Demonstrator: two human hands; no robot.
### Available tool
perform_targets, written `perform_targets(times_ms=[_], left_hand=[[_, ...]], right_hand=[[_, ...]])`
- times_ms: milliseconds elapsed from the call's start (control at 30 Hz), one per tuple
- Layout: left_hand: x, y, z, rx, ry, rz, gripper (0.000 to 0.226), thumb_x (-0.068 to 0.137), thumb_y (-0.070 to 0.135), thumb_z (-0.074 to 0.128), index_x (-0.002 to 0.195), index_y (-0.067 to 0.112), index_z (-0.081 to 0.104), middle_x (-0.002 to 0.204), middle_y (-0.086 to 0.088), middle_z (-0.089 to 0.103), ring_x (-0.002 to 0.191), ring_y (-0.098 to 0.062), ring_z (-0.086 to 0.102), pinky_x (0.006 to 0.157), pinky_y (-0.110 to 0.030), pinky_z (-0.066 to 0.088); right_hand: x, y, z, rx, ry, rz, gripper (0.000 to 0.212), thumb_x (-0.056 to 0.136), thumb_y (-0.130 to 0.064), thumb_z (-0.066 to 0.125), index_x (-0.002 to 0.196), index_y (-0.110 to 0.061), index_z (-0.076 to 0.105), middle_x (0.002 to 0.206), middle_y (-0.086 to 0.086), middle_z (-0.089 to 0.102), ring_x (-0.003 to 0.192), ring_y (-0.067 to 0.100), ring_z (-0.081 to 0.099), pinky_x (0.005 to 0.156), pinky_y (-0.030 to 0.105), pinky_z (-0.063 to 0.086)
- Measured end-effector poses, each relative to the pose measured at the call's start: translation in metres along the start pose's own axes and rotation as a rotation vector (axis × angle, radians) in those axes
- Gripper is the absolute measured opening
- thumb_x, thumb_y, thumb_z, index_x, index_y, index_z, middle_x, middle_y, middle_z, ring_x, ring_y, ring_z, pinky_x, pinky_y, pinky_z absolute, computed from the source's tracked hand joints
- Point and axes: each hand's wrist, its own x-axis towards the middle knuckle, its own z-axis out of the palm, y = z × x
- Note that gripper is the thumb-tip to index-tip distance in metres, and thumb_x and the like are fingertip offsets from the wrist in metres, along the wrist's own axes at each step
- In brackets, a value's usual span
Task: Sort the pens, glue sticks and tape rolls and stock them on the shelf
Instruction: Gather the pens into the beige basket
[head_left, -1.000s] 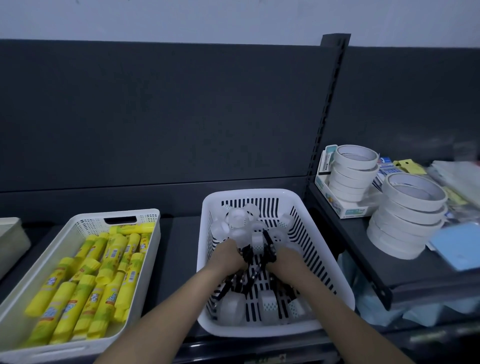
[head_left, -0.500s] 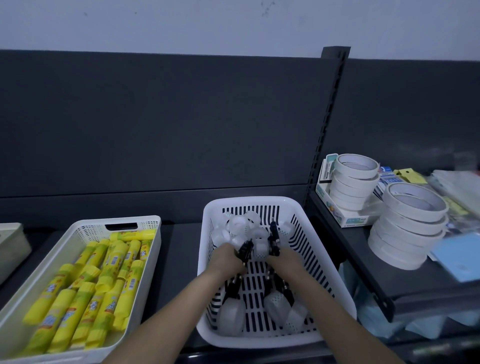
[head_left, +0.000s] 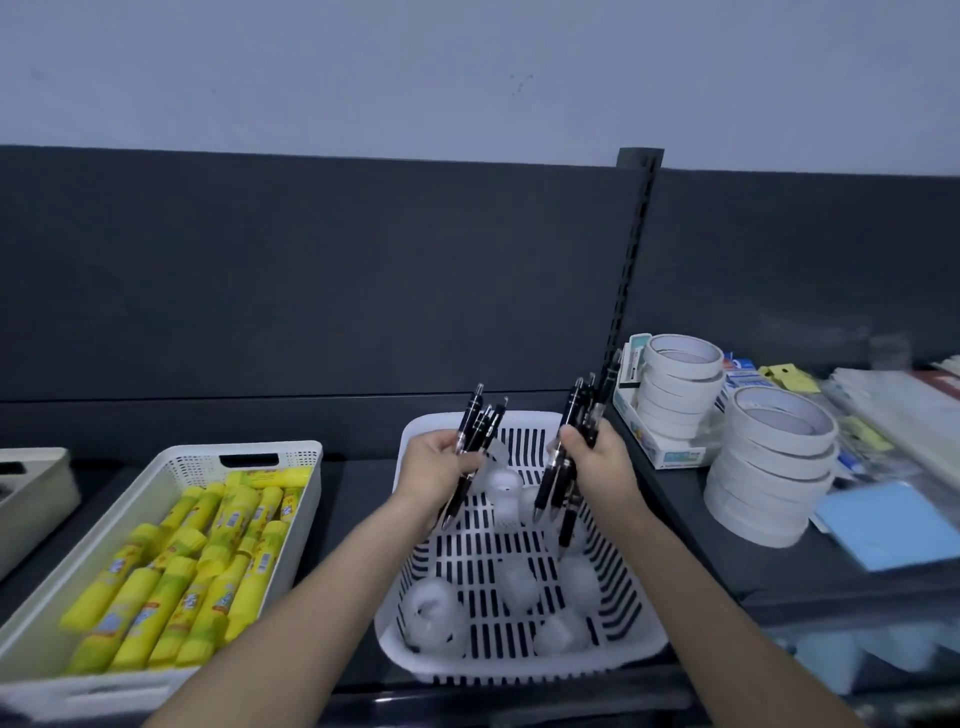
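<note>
Well to the left of our hands, the glue sticks (head_left: 197, 561) lie sorted in their tray (head_left: 171, 460). Our left hand (head_left: 434, 470) is curled round a bundle of black pens (head_left: 475, 421), held above the white basket (head_left: 519, 667). Our right hand (head_left: 602, 462), close beside it, grips a second bundle (head_left: 581, 410). Beneath both hands, small clear tape rolls (head_left: 434, 618) lie loose in the basket. Right of our hands, larger tape rolls (head_left: 774, 467) stand stacked on the shelf (head_left: 769, 571). We judge the pens picked out but not yet stocked.
</note>
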Motion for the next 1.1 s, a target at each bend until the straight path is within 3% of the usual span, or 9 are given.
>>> perform_targets(times_ms=[100, 200, 300, 400, 633, 767, 867, 1000, 1100], left_hand=[[-0.014, 0.008, -0.01, -0.067, 0.0, 0.026, 0.011, 0.082, -0.003, 0.064, 0.079, 0.007, 0.067, 0.083, -0.013, 0.066, 0.076, -0.024, 0.06, 0.081, -0.044, 0.052], [-0.025, 0.007, -0.026, -0.106, 0.021, 0.055, 0.01, 0.081, -0.005, 0.064, 0.079, 0.003, 0.067, 0.077, -0.01, 0.067, 0.071, -0.021, 0.062, 0.072, -0.035, 0.054], [-0.035, 0.004, -0.048, -0.152, 0.045, 0.055, 0.019, 0.081, -0.009, 0.062, 0.073, 0.008, 0.067, 0.063, 0.002, 0.069, 0.058, -0.01, 0.062, 0.056, -0.021, 0.052], [-0.048, 0.005, -0.08, -0.168, 0.112, 0.068, 0.024, 0.081, -0.012, 0.059, 0.07, 0.009, 0.063, 0.051, 0.01, 0.063, 0.047, -0.003, 0.055, 0.049, -0.012, 0.046], [-0.074, 0.007, -0.182, -0.155, 0.296, 0.1, 0.021, 0.081, -0.01, 0.061, 0.068, 0.007, 0.061, 0.049, 0.005, 0.052, 0.043, -0.005, 0.048, 0.046, -0.015, 0.042], [-0.084, 0.001, -0.258, -0.121, 0.366, 0.115, 0.036, 0.082, -0.007, 0.061, 0.054, 0.014, 0.053, 0.04, 0.011, 0.049, 0.038, -0.002, 0.043, 0.038, -0.013, 0.035], [-0.091, -0.006, -0.328, -0.138, 0.421, 0.101, 0.028, 0.081, -0.007, 0.061, 0.06, 0.01, 0.056, 0.05, 0.003, 0.051, 0.044, -0.007, 0.046, 0.042, -0.015, 0.038], [-0.094, -0.015, -0.437, -0.141, 0.517, 0.126, 0.02, 0.079, -0.006, 0.064, 0.069, 0.01, 0.067, 0.061, 0.001, 0.065, 0.056, -0.013, 0.059, 0.059, -0.023, 0.048], [-0.087, -0.021, -0.509, -0.143, 0.575, 0.133, 0.008, 0.08, -0.005, 0.064, 0.077, 0.002, 0.067, 0.071, -0.011, 0.067, 0.062, -0.022, 0.062, 0.063, -0.031, 0.052]], right_hand=[[-0.012, -0.011, 0.006, 0.101, -0.122, 0.045, 0.013, 0.097, -0.014, 0.044, 0.086, -0.015, 0.051, 0.078, 0.005, 0.062, 0.075, 0.023, 0.06, 0.071, 0.035, 0.052], [-0.024, -0.014, 0.017, 0.162, -0.241, 0.118, 0.011, 0.097, -0.01, 0.044, 0.089, -0.01, 0.051, 0.074, 0.006, 0.062, 0.065, 0.019, 0.064, 0.056, 0.026, 0.051], [-0.028, -0.014, 0.034, 0.181, -0.256, 0.139, 0.008, 0.097, -0.011, 0.045, 0.102, -0.006, 0.049, 0.075, 0.007, 0.062, 0.066, 0.021, 0.063, 0.061, 0.029, 0.05], [-0.034, -0.025, 0.059, 0.17, -0.296, 0.13, 0.01, 0.097, -0.011, 0.044, 0.098, -0.007, 0.053, 0.077, 0.008, 0.062, 0.07, 0.022, 0.062, 0.063, 0.03, 0.05], [-0.057, -0.062, 0.149, 0.199, -0.447, 0.083, 0.015, 0.097, -0.006, 0.044, 0.083, -0.009, 0.05, 0.073, 0.009, 0.059, 0.064, 0.023, 0.062, 0.063, 0.029, 0.049], [-0.076, -0.08, 0.22, 0.215, -0.524, 0.084, 0.017, 0.096, -0.007, 0.044, 0.081, -0.01, 0.049, 0.072, 0.008, 0.058, 0.063, 0.022, 0.061, 0.055, 0.029, 0.047], [-0.092, -0.094, 0.284, 0.219, -0.569, 0.077, 0.015, 0.096, -0.008, 0.045, 0.082, -0.01, 0.05, 0.073, 0.008, 0.06, 0.063, 0.021, 0.063, 0.055, 0.027, 0.048], [-0.118, -0.123, 0.387, 0.289, -0.601, 0.126, 0.016, 0.096, -0.006, 0.043, 0.081, -0.011, 0.048, 0.071, 0.008, 0.058, 0.059, 0.019, 0.062, 0.05, 0.02, 0.05], [-0.132, -0.137, 0.46, 0.315, -0.603, 0.16, 0.01, 0.097, -0.006, 0.042, 0.089, -0.009, 0.047, 0.072, 0.007, 0.058, 0.063, 0.019, 0.06, 0.054, 0.025, 0.048]])
